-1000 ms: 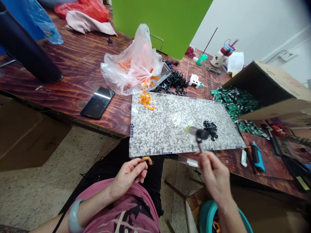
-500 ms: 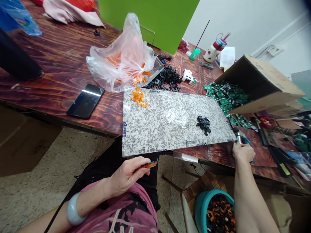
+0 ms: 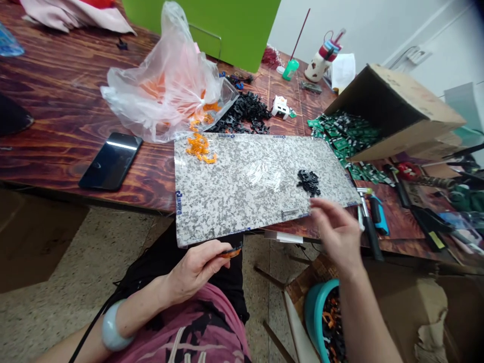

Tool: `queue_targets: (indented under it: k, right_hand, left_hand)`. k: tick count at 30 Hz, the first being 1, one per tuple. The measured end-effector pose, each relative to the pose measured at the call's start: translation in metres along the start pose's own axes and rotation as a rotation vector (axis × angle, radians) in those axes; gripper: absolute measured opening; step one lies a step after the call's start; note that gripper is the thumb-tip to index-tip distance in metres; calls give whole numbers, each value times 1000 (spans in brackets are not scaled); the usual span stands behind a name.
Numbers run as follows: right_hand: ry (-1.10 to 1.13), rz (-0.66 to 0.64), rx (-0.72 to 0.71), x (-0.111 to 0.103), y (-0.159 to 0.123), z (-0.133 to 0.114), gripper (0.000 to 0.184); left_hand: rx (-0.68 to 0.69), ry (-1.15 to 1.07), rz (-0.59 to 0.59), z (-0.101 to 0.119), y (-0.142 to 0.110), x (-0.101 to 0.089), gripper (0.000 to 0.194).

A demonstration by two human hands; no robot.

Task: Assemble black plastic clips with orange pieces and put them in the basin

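My left hand (image 3: 192, 270) rests above my lap, its fingers pinching a small orange-and-black plastic piece (image 3: 230, 253) near the slab's front edge. My right hand (image 3: 336, 232) hovers open over the right end of a speckled granite slab (image 3: 242, 212), holding nothing. A small black-handled mallet (image 3: 369, 227) lies on the table to the right of that hand. On the slab sit a heap of black plastic parts (image 3: 308, 182), orange plastic parts (image 3: 198, 148) and clear plastic strips (image 3: 264, 171).
A teal basin (image 3: 317, 312) of orange and black parts stands on the floor below my right arm. Behind the slab lie black parts (image 3: 242, 113), a plastic bag (image 3: 162, 80) and a phone (image 3: 111, 161). A tipped cardboard box (image 3: 393, 113) spills green pieces (image 3: 344, 133).
My right hand has let go of the mallet, which now lies on the table, and has risen over the slab. My left hand still pinches the piece. The view has shifted slightly.
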State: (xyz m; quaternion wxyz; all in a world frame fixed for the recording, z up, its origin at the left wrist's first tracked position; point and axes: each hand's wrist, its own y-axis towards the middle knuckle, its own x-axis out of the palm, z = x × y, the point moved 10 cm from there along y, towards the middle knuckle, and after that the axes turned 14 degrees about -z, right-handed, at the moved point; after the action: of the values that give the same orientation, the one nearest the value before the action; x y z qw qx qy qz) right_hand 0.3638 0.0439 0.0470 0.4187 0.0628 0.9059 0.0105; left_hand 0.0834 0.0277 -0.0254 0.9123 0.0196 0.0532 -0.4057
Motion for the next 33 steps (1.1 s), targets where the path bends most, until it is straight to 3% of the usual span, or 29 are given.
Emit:
queue_targets:
  k: [2, 5, 7, 11, 15, 18, 21, 23, 27, 30, 33]
  right_hand:
    - [132, -282, -240, 53, -18, -62, 26]
    - [278, -483, -394, 99, -42, -112, 33]
    - [348, -500, -423, 111, -48, -121, 33]
    - [390, -467, -409, 120, -52, -117, 15]
    - [380, -414, -353, 126, -62, -108, 17]
    - [371, -375, -206, 131, -72, -77, 18]
    - [232, -224, 110, 115, -91, 1, 23]
    - [71, -49, 336, 82, -118, 64, 32]
    - [-140, 207, 605, 10, -195, 158, 56]
    - [-296, 338, 753, -32, -245, 187, 60]
    - [-400, 423, 759, -55, -252, 183, 60]
  left_hand:
    - [13, 33, -15, 3, 2, 3, 19]
    - [42, 96, -71, 9, 5, 9, 18]
    - [54, 134, -86, 12, 5, 11, 17]
    - [49, 155, -116, 12, 2, 17, 16]
    - [-13, 111, -203, 0, 5, 34, 21]
    - [-109, 80, -259, -17, 11, 49, 20]
    - [-223, 87, -274, -37, 16, 54, 46]
    - [-258, 118, -251, -45, 16, 49, 55]
    - [-285, 193, -287, -53, 11, 40, 36]
    - [-319, 253, -281, -59, 4, 31, 35]
    - [-331, 278, -302, -60, 1, 31, 38]
